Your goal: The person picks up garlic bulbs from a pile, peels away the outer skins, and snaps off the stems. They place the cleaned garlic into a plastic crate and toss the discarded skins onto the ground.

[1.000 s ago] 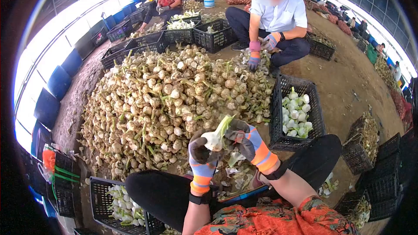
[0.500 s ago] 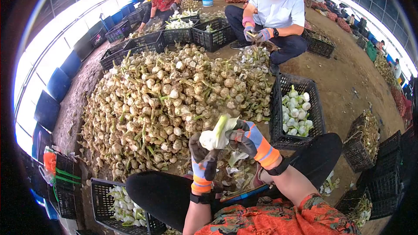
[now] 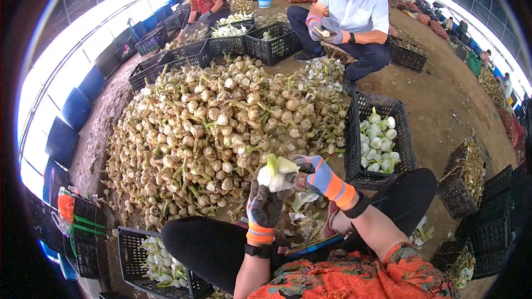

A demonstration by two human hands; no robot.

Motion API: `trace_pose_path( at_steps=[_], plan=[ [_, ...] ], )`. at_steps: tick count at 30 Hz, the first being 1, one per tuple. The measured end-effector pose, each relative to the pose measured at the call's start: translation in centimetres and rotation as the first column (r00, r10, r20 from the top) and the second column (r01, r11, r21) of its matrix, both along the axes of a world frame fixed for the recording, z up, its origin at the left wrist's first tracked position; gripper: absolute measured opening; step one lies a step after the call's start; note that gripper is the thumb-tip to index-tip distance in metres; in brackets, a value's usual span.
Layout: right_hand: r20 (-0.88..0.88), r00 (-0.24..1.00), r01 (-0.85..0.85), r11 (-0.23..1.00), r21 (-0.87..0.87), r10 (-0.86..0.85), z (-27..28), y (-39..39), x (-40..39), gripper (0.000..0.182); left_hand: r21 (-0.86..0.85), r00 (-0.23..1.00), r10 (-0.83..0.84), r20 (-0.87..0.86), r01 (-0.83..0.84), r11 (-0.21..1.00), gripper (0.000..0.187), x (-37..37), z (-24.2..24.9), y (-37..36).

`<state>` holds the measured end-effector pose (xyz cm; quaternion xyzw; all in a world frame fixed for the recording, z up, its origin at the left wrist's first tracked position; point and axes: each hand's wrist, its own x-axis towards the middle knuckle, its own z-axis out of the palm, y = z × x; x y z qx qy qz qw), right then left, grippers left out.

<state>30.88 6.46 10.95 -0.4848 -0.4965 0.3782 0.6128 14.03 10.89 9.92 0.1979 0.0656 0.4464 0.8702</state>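
My left hand (image 3: 267, 205), in a dark-palmed glove with a striped cuff, is closed around a white garlic bulb (image 3: 270, 178) with a short green stem pointing up. My right hand (image 3: 317, 176), gloved alike, is at the bulb's right side with its fingertips pinched together. A pale flap of garlic skin (image 3: 287, 165) stretches from the bulb toward those fingers. Behind both hands rises a large heap of unpeeled, soil-stained garlic (image 3: 205, 116). Loose peelings (image 3: 302, 200) hang or lie just below the hands, between my legs.
A black crate (image 3: 407, 133) of clean garlic stands at my right, another crate (image 3: 124, 254) at my left knee. Across the heap a co-worker (image 3: 354, 16) sits with garlic in gloved hands. More crates (image 3: 271, 44) line the far side. A filled crate (image 3: 460, 180) stands farther right.
The bulb has turned from lying sideways to stem up in my left hand. My right hand has shifted from the stem to the bulb's right side, drawing a skin flap outward.
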Motion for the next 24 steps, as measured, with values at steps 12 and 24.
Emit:
trace_pose_path(
  at_steps=[12,24],
  plan=[
    [-0.002,0.984,0.174,0.966,-0.192,-0.178,-0.8,-0.5,0.1,0.035,0.275,0.863,0.222,-0.453,-0.101,0.956,0.049,1.3,-1.0,0.0],
    [0.234,0.907,0.356,0.934,0.021,-0.35,-3.1,-1.8,5.5,0.021,0.311,0.922,-0.166,-0.351,0.282,0.908,0.078,0.3,1.0,-1.0]
  ],
)
